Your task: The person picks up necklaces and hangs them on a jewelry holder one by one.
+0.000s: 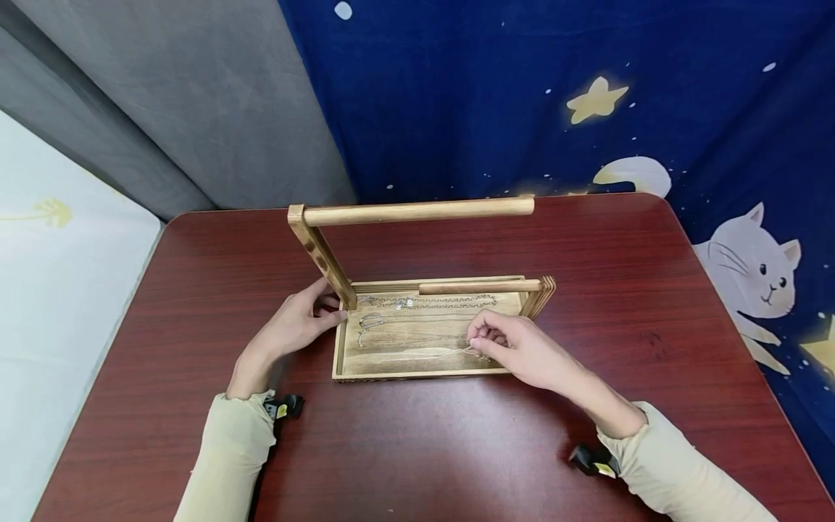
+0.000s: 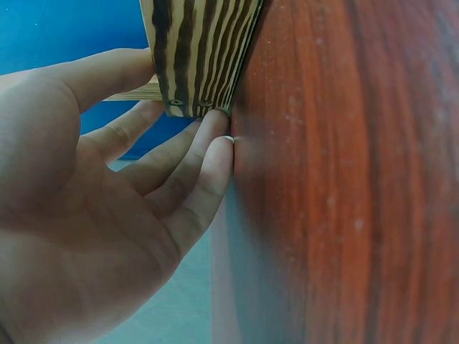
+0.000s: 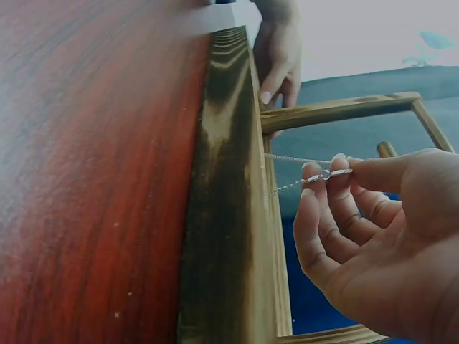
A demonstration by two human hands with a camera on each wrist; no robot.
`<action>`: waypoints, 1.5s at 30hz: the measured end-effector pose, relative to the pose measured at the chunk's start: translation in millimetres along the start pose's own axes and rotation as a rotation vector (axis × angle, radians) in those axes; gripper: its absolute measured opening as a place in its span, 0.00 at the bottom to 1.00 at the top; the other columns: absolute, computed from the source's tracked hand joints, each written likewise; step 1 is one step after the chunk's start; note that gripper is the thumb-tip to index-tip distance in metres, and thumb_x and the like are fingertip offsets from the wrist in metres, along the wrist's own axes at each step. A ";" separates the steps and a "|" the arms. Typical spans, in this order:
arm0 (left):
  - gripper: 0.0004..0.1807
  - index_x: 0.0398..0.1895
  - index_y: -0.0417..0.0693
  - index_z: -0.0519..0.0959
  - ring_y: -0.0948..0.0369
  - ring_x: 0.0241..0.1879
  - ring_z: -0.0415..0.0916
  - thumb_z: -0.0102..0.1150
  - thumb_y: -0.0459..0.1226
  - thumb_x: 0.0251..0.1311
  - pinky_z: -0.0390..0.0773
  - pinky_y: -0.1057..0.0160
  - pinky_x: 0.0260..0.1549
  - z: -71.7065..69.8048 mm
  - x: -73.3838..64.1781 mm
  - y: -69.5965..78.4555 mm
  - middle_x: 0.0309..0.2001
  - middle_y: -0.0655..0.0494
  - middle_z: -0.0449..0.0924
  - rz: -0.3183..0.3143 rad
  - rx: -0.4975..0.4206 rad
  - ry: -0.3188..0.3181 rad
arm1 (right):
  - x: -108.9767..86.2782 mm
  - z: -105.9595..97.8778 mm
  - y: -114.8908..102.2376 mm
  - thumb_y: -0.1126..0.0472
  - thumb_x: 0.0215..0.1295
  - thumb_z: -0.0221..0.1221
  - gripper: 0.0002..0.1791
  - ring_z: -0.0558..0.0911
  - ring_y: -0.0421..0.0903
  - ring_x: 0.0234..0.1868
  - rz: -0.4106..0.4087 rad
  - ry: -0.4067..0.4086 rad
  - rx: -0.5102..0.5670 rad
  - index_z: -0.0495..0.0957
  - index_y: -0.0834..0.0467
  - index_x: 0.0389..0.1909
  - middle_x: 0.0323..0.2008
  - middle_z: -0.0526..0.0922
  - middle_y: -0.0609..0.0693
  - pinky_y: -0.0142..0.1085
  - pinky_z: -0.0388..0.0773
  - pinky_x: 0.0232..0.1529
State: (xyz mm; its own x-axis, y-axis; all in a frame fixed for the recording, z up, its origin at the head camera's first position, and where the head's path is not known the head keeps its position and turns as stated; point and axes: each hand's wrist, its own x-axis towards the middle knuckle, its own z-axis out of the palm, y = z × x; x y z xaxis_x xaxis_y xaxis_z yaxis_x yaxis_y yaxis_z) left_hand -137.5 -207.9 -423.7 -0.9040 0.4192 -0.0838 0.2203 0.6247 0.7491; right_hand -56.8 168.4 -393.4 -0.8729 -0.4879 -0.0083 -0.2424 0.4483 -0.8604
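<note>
A wooden tray (image 1: pixel 336 355) with upright posts and crossbars stands on the table. My right hand (image 1: pixel 522 348) is over its right part, with thumb and fingertips pinching a thin silver necklace (image 3: pixel 326 174). A small clear stone shows at the pinch, and two strands of its chain run leftward. My left hand (image 1: pixel 293 319) is at the tray's left end, its mostly straight fingers (image 2: pixel 204 172) touching the wood beside the post (image 1: pixel 322 257). Several other chains lie stretched lengthwise in the tray, including a chain (image 1: pixel 424 301) with pale pendants near the back.
An upper round crossbar (image 1: pixel 417 211) extends above the tray's back, and a lower bar (image 1: pixel 476 287) reaches in from the right post. The tray rests on a reddish-brown table (image 1: pixel 417 449). Grey (image 1: pixel 215 87) and blue (image 1: pixel 457 94) curtains hang behind it.
</note>
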 end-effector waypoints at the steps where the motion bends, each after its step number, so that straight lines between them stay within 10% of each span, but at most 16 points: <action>1: 0.21 0.60 0.52 0.72 0.55 0.50 0.81 0.64 0.38 0.65 0.77 0.52 0.49 0.1 0.0 0.3 0.51 0.51 0.81 0.000 0.001 0.000 | -0.4 -1.2 -1.0 0.65 0.69 0.60 0.02 0.78 0.43 0.32 0.002 -0.005 0.029 0.78 0.54 0.37 0.30 0.80 0.51 0.33 0.75 0.33; 14: 0.21 0.60 0.51 0.72 0.54 0.51 0.80 0.63 0.37 0.66 0.77 0.52 0.49 -0.1 -0.3 1.0 0.52 0.50 0.81 0.003 -0.012 0.001 | -3.7 -8.4 -8.1 0.64 0.71 0.59 0.06 0.82 0.55 0.35 0.023 -0.113 0.358 0.77 0.65 0.39 0.34 0.78 0.65 0.39 0.80 0.35; 45: 0.23 0.62 0.59 0.69 0.60 0.36 0.76 0.62 0.43 0.67 0.73 0.58 0.39 -2.4 -2.5 4.5 0.35 0.55 0.81 -0.028 0.100 -0.004 | -14.9 -33.9 -29.0 0.80 0.60 0.61 0.26 0.81 0.47 0.48 -0.217 -0.213 0.570 0.74 0.69 0.61 0.59 0.78 0.59 0.36 0.79 0.47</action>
State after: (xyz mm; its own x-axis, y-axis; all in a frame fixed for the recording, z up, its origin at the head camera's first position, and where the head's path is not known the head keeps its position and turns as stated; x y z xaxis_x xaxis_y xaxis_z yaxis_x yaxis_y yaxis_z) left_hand -135.1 -207.7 -418.6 -0.9087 0.4036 -0.1066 0.2310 0.6990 0.6768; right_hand -51.1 188.1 -351.1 -0.7122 -0.6867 0.1458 -0.0898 -0.1168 -0.9891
